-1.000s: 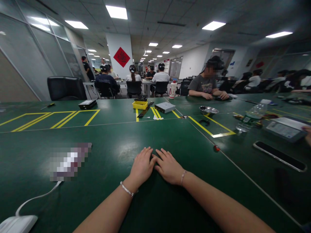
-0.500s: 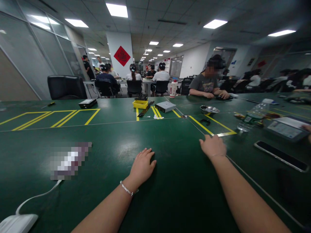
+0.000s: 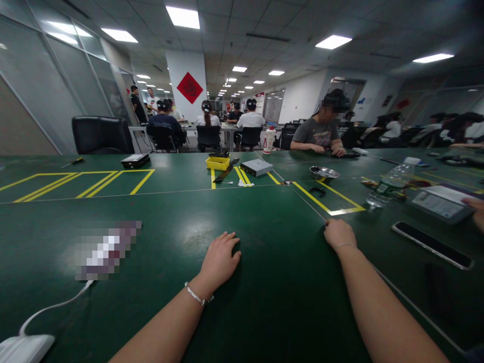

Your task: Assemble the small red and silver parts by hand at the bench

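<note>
My left hand [image 3: 221, 257] lies palm down on the green table [image 3: 272, 312], its fingers spread and nothing in them. A beaded bracelet circles that wrist. To the right, my right hand [image 3: 340, 233] rests on the table beside a pale seam, just below a yellow-taped outline. Its fingers are curled in, partly hidden by the back of the hand, and no object shows in them. A small black curved piece [image 3: 316, 191] lies inside the taped outline beyond this hand. A black-screened phone [image 3: 433, 244] is off to its right.
A water bottle [image 3: 393, 184], a grey box [image 3: 442, 202] with another person's hand [image 3: 475, 210] at it, and a metal bowl [image 3: 324, 172] stand right. Farther off are a silver box [image 3: 256, 167] and yellow tray [image 3: 218, 163]. A white cable [image 3: 56, 306] runs at left.
My right hand has drawn back and slightly right, its fingers curling in. My left hand has barely moved. The seated person across the table has shifted their hands.
</note>
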